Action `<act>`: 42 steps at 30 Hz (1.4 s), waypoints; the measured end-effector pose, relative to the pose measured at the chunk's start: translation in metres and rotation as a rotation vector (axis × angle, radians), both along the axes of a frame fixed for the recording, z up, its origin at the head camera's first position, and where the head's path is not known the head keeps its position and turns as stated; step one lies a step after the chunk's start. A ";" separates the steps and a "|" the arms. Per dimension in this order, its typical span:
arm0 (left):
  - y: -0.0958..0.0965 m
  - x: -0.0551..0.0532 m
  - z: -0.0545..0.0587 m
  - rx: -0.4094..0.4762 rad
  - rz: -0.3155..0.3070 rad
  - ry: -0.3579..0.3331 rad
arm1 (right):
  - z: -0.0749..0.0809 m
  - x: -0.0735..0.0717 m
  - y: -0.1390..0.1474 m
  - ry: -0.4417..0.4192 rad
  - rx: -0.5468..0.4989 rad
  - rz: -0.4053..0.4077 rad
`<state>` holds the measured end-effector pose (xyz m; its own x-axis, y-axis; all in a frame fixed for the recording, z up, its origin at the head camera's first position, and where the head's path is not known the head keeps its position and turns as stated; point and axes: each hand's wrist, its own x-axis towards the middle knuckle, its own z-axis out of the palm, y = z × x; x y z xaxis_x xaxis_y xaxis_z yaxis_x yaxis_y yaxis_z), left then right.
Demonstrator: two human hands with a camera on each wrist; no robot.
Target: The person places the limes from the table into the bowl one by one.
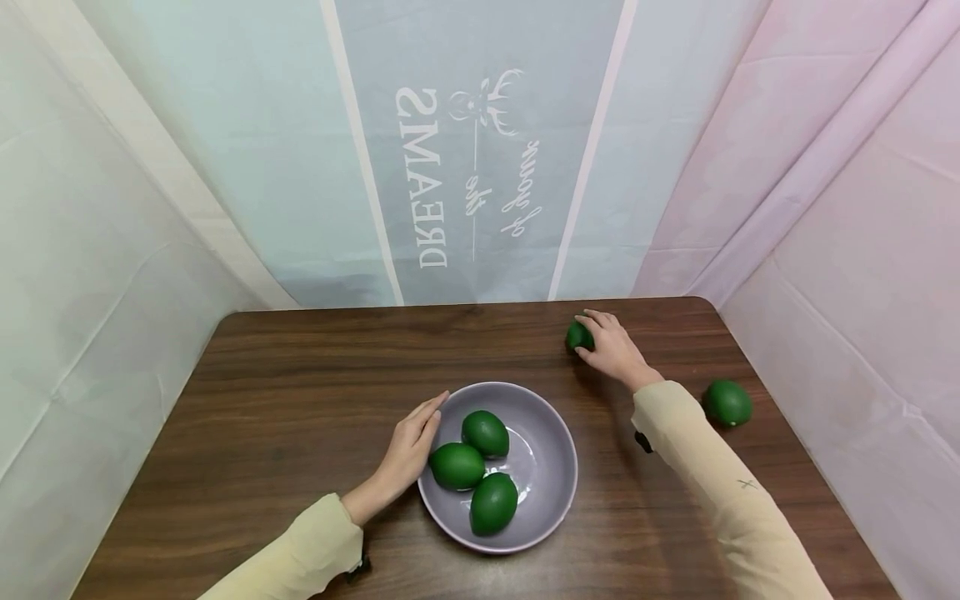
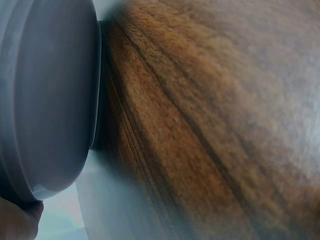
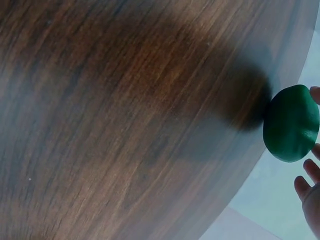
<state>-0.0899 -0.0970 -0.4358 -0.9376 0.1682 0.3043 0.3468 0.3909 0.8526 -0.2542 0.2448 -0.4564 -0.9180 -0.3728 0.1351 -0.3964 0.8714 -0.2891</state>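
A grey-purple bowl (image 1: 543, 500) holds several glossy green limes, one of them a lime (image 1: 495, 503) near its front. My left hand (image 1: 408, 442) rests along the bowl's left rim with fingers straight. The left wrist view shows the bowl's outer wall (image 2: 55, 100) and a fingertip (image 2: 19, 220) at its rim. Toward the back of the table, my right hand (image 1: 613, 348) holds another lime (image 1: 579, 336) between thumb and fingers. That lime (image 3: 291, 123) shows close over the wood in the right wrist view, with fingertips around its far side.
One more lime (image 1: 727, 403) lies on the right of the dark wooden table (image 1: 300, 392), beside my right sleeve (image 1: 705, 450). A printed cloth (image 1: 480, 167) hangs behind the table's back edge, and pale cloth walls stand at both sides.
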 end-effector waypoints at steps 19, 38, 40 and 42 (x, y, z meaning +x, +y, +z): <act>-0.001 0.000 0.001 0.002 -0.005 -0.019 | -0.009 -0.011 0.000 -0.080 0.056 -0.020; -0.002 0.000 0.001 0.010 -0.006 -0.018 | -0.015 -0.011 -0.003 -0.184 -0.038 -0.124; -0.002 0.000 0.001 0.009 -0.011 -0.015 | -0.016 -0.010 -0.003 -0.173 -0.029 -0.119; -0.002 0.000 0.001 0.008 -0.011 -0.013 | -0.017 -0.010 -0.003 -0.149 -0.006 -0.102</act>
<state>-0.0904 -0.0992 -0.4347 -0.9398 0.1758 0.2931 0.3394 0.3807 0.8602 -0.2640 0.2415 -0.4729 -0.9610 -0.2766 -0.0028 -0.2589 0.9027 -0.3436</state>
